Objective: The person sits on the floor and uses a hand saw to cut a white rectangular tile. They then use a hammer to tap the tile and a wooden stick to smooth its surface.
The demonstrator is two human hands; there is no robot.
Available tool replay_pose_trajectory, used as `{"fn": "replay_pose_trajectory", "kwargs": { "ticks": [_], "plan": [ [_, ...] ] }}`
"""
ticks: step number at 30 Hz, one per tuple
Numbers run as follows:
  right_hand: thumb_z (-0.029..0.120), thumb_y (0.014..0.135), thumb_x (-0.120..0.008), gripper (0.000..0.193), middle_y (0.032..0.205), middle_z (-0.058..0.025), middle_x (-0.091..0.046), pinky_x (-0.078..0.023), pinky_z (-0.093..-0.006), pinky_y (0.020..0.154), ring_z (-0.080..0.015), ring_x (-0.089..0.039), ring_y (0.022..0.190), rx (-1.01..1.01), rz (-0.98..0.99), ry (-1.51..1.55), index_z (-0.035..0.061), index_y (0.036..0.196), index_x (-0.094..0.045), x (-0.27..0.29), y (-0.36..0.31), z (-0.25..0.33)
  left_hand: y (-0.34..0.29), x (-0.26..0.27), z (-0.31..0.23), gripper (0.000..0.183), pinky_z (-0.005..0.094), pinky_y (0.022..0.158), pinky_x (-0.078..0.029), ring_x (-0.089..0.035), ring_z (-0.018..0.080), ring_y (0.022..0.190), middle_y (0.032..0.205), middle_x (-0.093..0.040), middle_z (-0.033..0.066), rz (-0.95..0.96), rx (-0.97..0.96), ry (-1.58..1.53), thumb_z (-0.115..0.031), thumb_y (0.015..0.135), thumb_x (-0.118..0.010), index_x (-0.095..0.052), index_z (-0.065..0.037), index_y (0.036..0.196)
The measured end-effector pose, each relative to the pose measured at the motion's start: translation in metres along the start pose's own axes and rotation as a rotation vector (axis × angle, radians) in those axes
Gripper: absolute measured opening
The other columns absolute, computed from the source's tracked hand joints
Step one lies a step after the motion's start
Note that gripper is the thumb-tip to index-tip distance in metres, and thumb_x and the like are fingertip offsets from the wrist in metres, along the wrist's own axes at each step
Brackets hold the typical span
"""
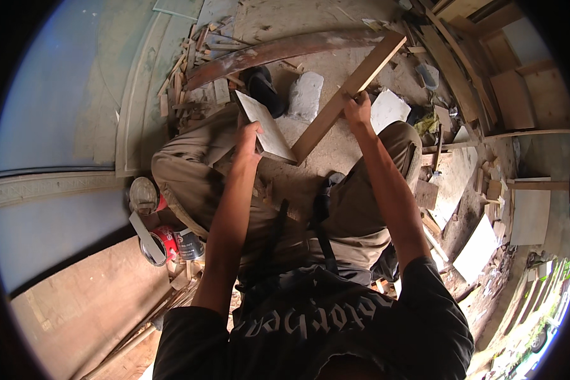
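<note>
Down by my left knee stand two small round tins: a red paint can [164, 244] with a pale flat stick [147, 236] laid across its open mouth, and just beside it a darker can [190, 244] with a light label whose print is too small to make out. Behind them sits a round pale lid [144, 193]. A white lumpy bag or block [306, 95] lies on the ground between my feet; I cannot tell which it is.

Much is hard to read here. The scrap pile [193, 69] at upper left is a jumble of offcuts. The far end of the long curved beam [278, 50] runs under the plank. My fingertips on both hands are hidden behind the wood I hold, and the edges of the view bend and go dark.

I sit with knees spread, both forearms reaching forward from my black shirt. My left hand [250, 136] is closed around the lower edge of a small pale rectangular board [266, 126], holding it tilted above my left thigh, its face turned up. My right hand [358, 107] is clamped on a long light wooden plank [348, 92], gripping it about midway; the plank slants from near the small board's lower corner up to the right. The board and plank meet or nearly meet there; I cannot tell if they touch.
</note>
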State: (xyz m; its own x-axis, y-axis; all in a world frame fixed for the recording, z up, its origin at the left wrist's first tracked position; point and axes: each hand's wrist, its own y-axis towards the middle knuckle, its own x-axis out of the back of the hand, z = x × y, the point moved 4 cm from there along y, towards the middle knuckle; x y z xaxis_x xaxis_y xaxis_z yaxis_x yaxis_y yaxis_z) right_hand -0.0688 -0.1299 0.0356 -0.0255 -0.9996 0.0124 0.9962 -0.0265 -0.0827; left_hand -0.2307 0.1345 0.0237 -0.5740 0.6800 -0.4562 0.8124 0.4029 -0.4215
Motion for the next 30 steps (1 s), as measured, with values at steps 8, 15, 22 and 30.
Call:
{"fn": "replay_pose_trajectory", "kwargs": {
  "ticks": [8, 15, 22, 30],
  "plan": [
    [0.014, 0.085, -0.065, 0.032, 0.092, -0.0093, -0.063, -0.049, -0.0283, 0.067, -0.0146, -0.060, 0.078, 0.003, -0.012, -0.019, -0.0028, 0.109, -0.052, 0.008, 0.000, 0.015, -0.016, -0.029, -0.014, 0.067, 0.0320, 0.070, -0.047, -0.049, 0.0192, 0.083, 0.094, -0.047, 0.0037, -0.073, -0.108, -0.037, 0.004, 0.061, -0.047, -0.046, -0.014, 0.126],
    [0.018, 0.086, -0.068, 0.035, 0.093, -0.0113, -0.063, -0.052, -0.0293, 0.064, -0.0169, -0.062, 0.077, -0.072, -0.028, 0.034, -0.0031, 0.110, -0.052, 0.019, -0.006, 0.042, -0.029, -0.062, -0.035, 0.070, 0.0313, 0.069, -0.046, -0.048, 0.0179, 0.081, 0.093, -0.046, 0.0031, -0.110, -0.167, 0.004, 0.007, 0.062, -0.045, -0.044, -0.014, 0.129],
    [0.020, 0.086, -0.068, 0.034, 0.093, -0.0116, -0.064, -0.055, -0.0323, 0.065, -0.0200, -0.065, 0.081, -0.135, -0.064, 0.084, -0.0031, 0.108, -0.054, 0.027, -0.001, 0.048, -0.036, -0.087, -0.046, 0.081, 0.0331, 0.080, -0.045, -0.049, 0.0209, 0.092, 0.108, -0.047, 0.0073, -0.019, -0.205, 0.031, 0.008, 0.063, -0.045, -0.033, -0.011, 0.141],
    [0.028, 0.091, -0.064, 0.031, 0.088, -0.0044, -0.061, -0.051, -0.0291, 0.061, -0.0133, -0.058, 0.076, -0.025, -0.004, 0.232, 0.0014, 0.106, -0.062, 0.026, -0.003, 0.070, -0.054, -0.108, -0.064, 0.095, 0.0316, 0.099, -0.035, -0.041, 0.0249, 0.120, 0.140, -0.037, 0.0144, 0.078, -0.405, 0.048, 0.007, 0.064, -0.045, -0.012, -0.008, 0.152]
  ]
}}
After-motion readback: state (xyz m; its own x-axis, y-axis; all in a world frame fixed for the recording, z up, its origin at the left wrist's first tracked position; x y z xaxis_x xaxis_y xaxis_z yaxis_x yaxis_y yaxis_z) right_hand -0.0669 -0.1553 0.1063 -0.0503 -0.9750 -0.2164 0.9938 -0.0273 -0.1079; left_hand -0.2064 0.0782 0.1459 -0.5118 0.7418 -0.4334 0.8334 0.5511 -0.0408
